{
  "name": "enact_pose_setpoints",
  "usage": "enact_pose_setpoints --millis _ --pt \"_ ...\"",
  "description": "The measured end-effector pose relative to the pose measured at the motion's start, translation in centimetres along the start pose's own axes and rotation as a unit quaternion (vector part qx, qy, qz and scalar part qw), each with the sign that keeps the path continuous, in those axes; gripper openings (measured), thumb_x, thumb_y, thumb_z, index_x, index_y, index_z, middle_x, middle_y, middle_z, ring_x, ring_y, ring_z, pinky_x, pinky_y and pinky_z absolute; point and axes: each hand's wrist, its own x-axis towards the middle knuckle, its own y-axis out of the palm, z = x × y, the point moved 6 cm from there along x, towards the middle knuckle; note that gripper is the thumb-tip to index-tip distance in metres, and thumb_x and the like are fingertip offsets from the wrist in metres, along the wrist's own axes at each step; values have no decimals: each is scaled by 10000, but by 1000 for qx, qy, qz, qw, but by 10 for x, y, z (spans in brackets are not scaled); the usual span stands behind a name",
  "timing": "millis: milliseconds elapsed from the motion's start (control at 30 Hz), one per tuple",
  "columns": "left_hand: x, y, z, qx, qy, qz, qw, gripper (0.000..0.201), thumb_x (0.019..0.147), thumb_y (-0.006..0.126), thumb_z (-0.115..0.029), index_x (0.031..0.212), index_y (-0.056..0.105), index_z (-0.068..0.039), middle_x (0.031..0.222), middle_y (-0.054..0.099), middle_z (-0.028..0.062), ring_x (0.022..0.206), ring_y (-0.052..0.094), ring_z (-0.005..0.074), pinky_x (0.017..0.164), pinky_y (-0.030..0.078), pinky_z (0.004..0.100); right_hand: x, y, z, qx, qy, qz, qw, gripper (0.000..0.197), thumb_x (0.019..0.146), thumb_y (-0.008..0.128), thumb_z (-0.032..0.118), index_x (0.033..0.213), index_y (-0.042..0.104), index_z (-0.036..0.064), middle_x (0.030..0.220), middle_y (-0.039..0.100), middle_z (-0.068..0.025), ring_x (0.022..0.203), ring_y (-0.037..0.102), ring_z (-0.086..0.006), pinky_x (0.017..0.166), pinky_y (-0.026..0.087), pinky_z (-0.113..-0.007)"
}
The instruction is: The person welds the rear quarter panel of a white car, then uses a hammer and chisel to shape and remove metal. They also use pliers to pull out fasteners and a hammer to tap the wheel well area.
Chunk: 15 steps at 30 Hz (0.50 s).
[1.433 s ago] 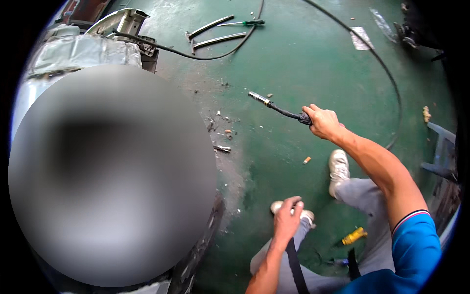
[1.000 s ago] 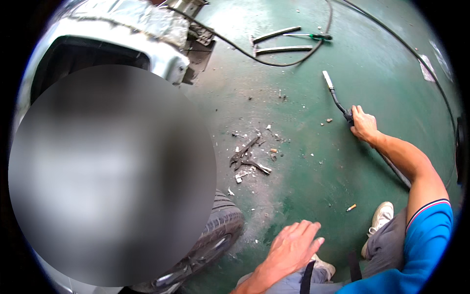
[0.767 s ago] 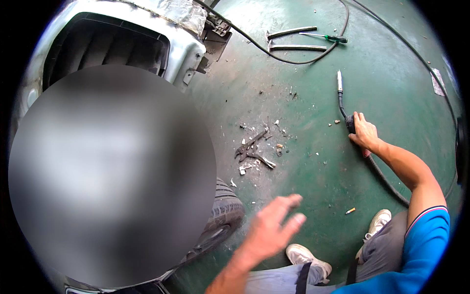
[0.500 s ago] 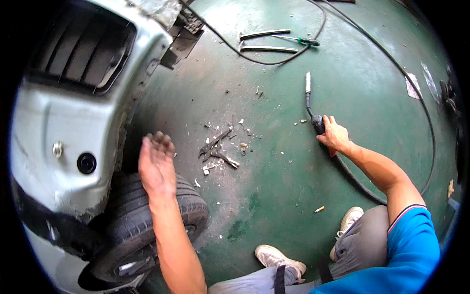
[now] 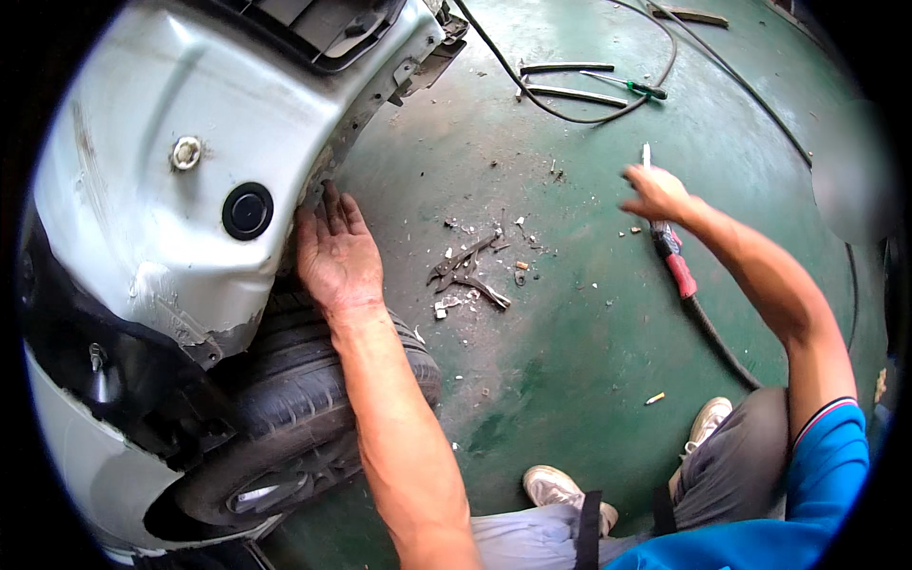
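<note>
My left hand (image 5: 340, 261) is turned palm up, fingers stretched out, with the fingertips at the ragged lower edge of the silver car body panel (image 5: 313, 123). Its forearm passes over the tyre (image 5: 304, 380). My right hand (image 5: 657, 194) hovers over the floor, empty, thumb and fingers apart. Beneath it lies a welding torch with a red and black handle (image 5: 680, 274); the hand hides part of its neck, and its white tip (image 5: 646, 155) shows beyond. Locking pliers (image 5: 467, 274) lie between my hands among scattered debris.
Farther off, a green-handled screwdriver (image 5: 646, 90) lies by two metal strips (image 5: 578, 96), with a black cable (image 5: 570, 118) looped round them. The torch's thick hose (image 5: 722, 342) runs toward my knee. A cigarette butt (image 5: 655, 399) lies near my shoes (image 5: 556, 486).
My right hand has let go of the torch and moved up and away from its handle. My left hand has reached forward to the panel edge. The whole view has shifted.
</note>
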Motion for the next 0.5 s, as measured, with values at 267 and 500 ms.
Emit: enact_pose_setpoints --millis 267,500 --pt "-2 -13 4 7 1 30 1000 465 1026 488 -184 1431 390 22 1516 401 163 1385 404 288 1163 334 441 92 -109 290 648 -125 130 740 474 923 708 314 1258 595 -2 1131 688 -87 927 685 -190 759 575 -348" --pt "3 5 3 63 5 55 996 412 997 554 -164 1362 487 15 1421 499 150 1353 431 261 1147 348 423 101 -116 337 838 -166 103 509 315 916 716 185 1167 618 19 1099 694 -83 996 689 -223 786 576 -344"
